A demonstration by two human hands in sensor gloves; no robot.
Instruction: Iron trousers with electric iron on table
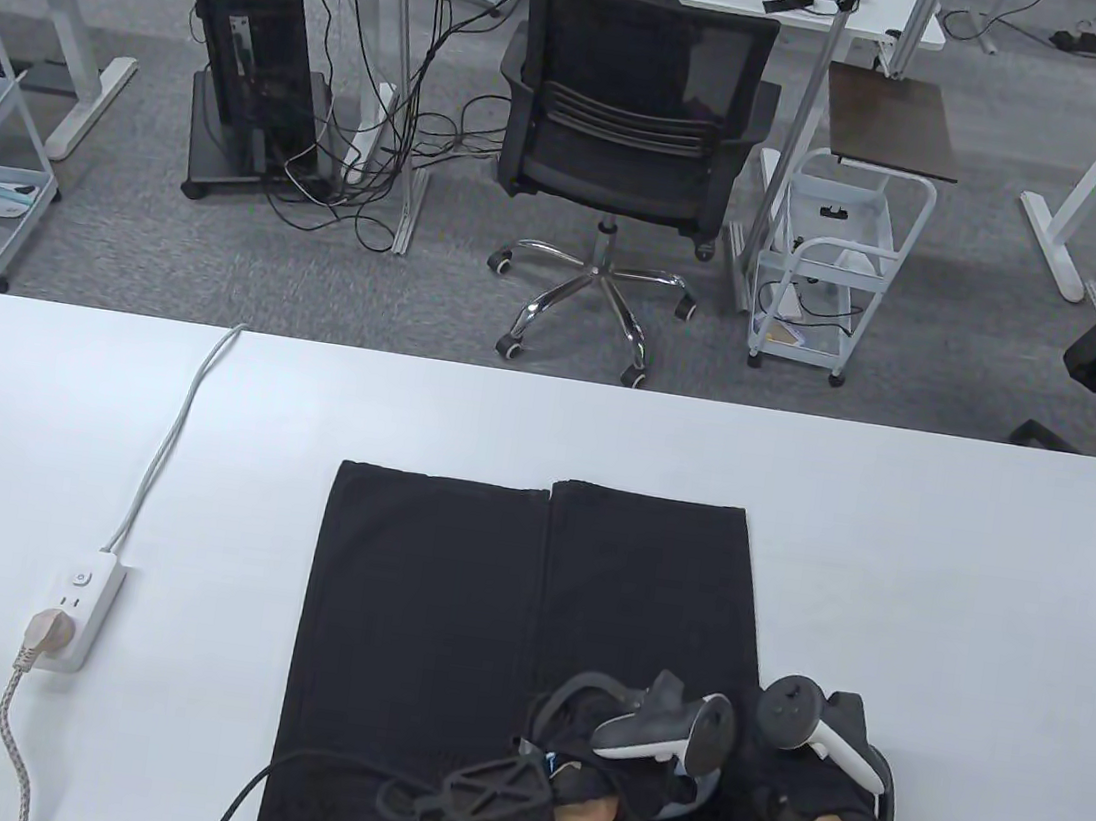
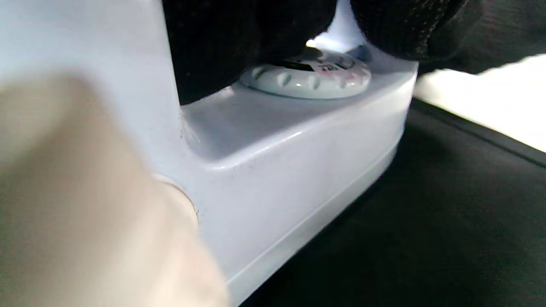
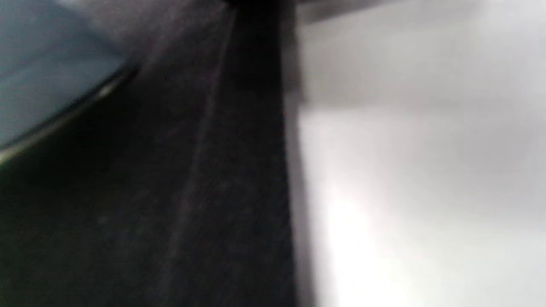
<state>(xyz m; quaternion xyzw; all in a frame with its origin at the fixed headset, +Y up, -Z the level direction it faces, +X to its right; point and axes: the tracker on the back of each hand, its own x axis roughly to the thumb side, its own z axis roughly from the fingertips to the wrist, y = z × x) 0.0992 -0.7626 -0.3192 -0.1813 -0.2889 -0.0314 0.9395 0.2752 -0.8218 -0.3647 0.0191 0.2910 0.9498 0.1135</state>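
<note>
Here the left grip (image 1: 604,791), low in the frame right of centre, seems to curl round the handle of the one electric iron (image 2: 298,170), which rests on the black trousers (image 1: 440,618); the right grip (image 1: 820,799) rests at the trousers' right edge, though its finger posture I cannot tell. The iron is likely heavy, rigid and smooth-soled, best held by its handle; the one pair of trousers, soft and limp, lies flat at lower centre of the white desk (image 1: 939,583). One power strip (image 1: 80,596) sits lower left.

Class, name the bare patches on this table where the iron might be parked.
Free: the white table right of the black trousers, and the strip beyond their hems. Crowded: the near middle, both hands; the left holds a white power strip.
</note>
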